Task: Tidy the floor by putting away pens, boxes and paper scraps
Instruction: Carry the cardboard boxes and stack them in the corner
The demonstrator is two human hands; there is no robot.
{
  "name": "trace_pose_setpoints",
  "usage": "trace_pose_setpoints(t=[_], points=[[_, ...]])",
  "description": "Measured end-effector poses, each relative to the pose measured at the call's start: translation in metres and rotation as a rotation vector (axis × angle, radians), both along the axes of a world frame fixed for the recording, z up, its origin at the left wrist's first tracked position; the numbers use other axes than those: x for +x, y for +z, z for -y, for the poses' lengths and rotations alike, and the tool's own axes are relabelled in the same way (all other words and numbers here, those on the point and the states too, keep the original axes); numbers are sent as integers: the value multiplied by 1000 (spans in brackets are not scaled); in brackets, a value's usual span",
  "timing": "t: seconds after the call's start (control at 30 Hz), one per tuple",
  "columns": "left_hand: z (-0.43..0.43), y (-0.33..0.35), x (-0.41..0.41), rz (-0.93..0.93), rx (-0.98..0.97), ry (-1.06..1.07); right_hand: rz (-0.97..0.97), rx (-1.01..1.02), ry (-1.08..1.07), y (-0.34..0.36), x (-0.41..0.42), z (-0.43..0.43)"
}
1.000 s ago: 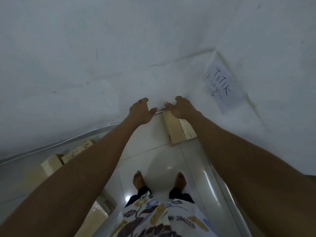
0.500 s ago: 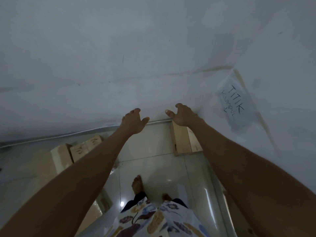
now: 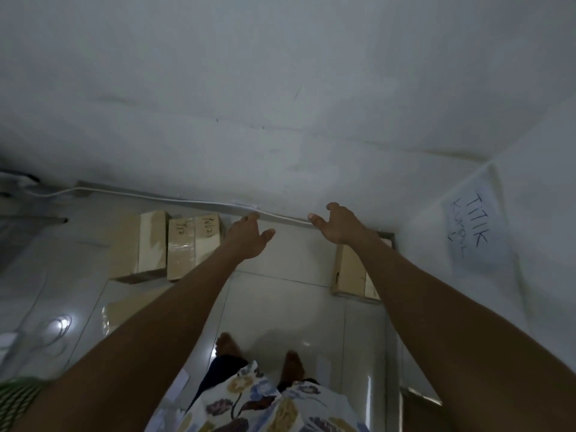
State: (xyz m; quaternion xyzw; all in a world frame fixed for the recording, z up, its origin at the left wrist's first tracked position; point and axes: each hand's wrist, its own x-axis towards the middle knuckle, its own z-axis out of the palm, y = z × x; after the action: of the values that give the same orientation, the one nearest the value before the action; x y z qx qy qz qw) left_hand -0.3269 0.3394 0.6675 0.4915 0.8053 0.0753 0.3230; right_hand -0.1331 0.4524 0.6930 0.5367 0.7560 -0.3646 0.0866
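My left hand (image 3: 246, 236) and my right hand (image 3: 338, 224) reach forward over the tiled floor, both empty with loosely spread fingers. A cardboard box (image 3: 350, 272) lies in the wall corner, just below my right wrist, which partly hides it. Two more cardboard boxes stand side by side against the wall to the left: a plain one (image 3: 146, 246) and one with handwriting on it (image 3: 193, 244). A white paper scrap (image 3: 182, 380) lies on the floor beside my left foot.
A white wall (image 3: 280, 104) fills the upper view, with a white cable (image 3: 162, 198) running along its base. A paper sign reading TITIK KUMPUL (image 3: 470, 226) hangs on the right wall. A coiled white cord (image 3: 51, 330) lies on the floor at left.
The view has swung left and pulled back, so the left boxes show in full. Both hands have lifted off the corner box and stay empty.
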Motion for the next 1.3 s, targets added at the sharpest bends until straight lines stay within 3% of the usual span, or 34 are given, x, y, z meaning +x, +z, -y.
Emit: trace_pose_setpoints(t=[0.73,1.3], points=[[192,-7,-198,23,-76,265,18,16,204,-14,-209,152],[264,-25,-255,83,-71,476,4,-42,399,-28,-297,174]])
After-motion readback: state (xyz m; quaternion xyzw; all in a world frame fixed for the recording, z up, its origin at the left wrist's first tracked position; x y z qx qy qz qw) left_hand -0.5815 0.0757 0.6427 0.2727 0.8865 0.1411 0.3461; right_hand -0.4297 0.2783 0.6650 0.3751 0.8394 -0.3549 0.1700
